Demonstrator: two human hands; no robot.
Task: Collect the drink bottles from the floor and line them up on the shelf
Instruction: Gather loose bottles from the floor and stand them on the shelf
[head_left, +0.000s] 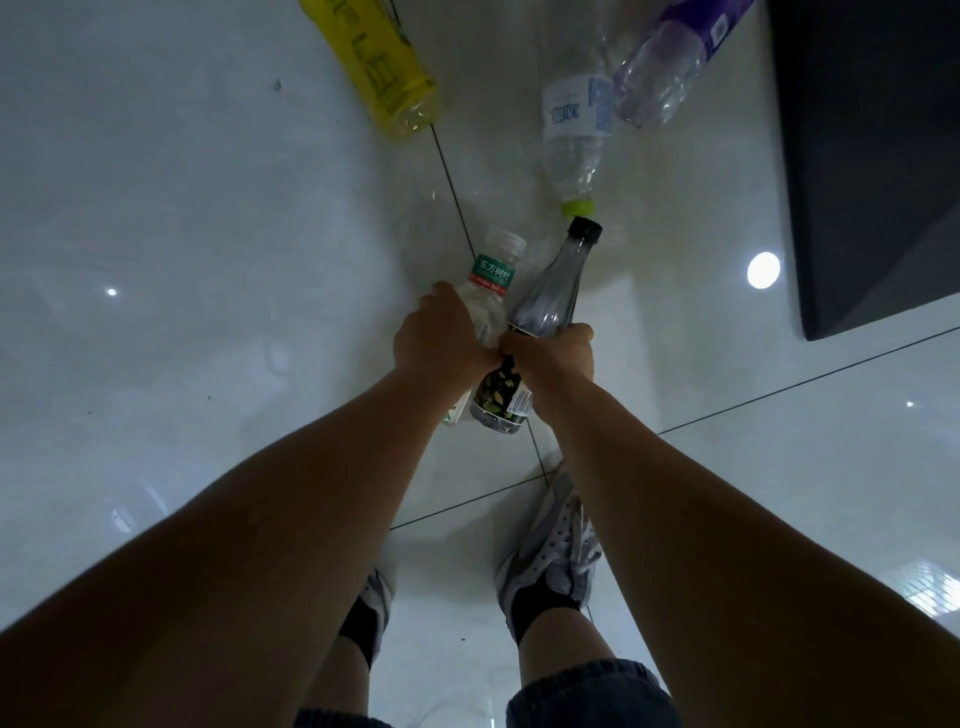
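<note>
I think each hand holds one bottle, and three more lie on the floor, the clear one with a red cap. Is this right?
Not quite: the head view shows the clear bottle on the floor has a yellow-green cap, not red. The rest stands: the left hand holds the green-labelled bottle, the right hand the dark bottle, and three lie on the floor.

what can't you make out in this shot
Head view only:
Yellow bottle: far end cut off by the top edge.
Purple bottle: far end cut off by the top edge too.
Left hand on the green-label bottle, right hand on the dark bottle: fingers hidden behind the hands' backs.
Dark furniture: cut by the right edge; shelf or not, unclear.
</note>
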